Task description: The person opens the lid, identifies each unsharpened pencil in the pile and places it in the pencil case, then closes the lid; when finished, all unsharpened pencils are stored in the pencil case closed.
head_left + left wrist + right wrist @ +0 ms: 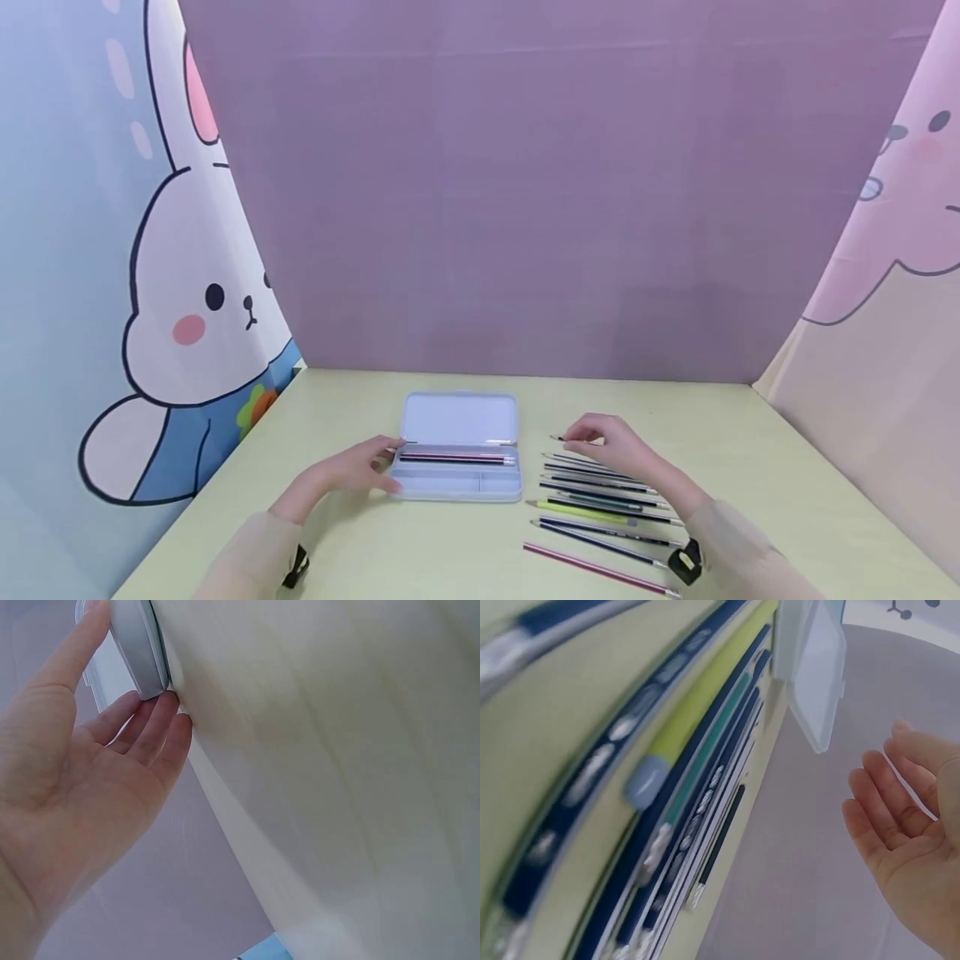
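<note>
An open pencil case [456, 483], pale and shallow, stands on the table with its lid [460, 418] raised at the back. Two or so pencils [453, 458] lie in its long rear compartment. My left hand [352, 467] holds the case's left end, thumb at the front corner and fingers at the back. In the left wrist view those fingers curve against the case's edge [139, 652]. My right hand [611, 442] is over the farthest dark pencil [558, 437] of the row. The right wrist view shows this hand with loosely bent fingers [885, 799] and nothing between them.
Several dark pencils [600, 483] lie side by side right of the case. Among them are a thicker yellow-green pencil [577, 511] and, nearest me, a dark red pencil [592, 568]. A purple cloth [510, 208] hangs behind the pale yellow table [420, 550].
</note>
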Demonstrator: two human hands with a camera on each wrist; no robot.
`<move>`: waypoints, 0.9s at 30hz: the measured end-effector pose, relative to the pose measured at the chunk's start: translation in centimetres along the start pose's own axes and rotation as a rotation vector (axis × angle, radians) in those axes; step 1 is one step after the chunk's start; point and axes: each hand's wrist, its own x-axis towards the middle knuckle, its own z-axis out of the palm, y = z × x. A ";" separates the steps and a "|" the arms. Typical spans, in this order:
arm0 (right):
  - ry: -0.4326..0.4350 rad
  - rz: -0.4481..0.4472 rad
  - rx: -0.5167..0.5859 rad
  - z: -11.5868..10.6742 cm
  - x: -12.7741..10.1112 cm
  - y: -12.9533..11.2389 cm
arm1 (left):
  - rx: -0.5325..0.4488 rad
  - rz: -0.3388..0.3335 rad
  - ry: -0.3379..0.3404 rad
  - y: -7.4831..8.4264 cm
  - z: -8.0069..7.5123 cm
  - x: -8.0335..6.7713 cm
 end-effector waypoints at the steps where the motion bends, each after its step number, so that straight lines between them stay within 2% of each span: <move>1: 0.003 0.001 -0.002 -0.2 -0.3 0.2 | 0.004 -0.001 -0.001 0.1 0.0 0.1; 17: 0.012 0.040 -0.060 -1.2 -3.7 3.2 | -0.009 0.001 -0.003 0.1 -0.1 -0.1; 24: 0.005 0.042 -0.074 -1.6 -4.7 4.3 | -0.025 0.053 -0.013 0.1 -0.2 -0.3; 27: 0.002 0.048 -0.075 -1.8 -5.2 4.7 | -0.031 0.054 -0.013 0.2 -0.1 -0.1</move>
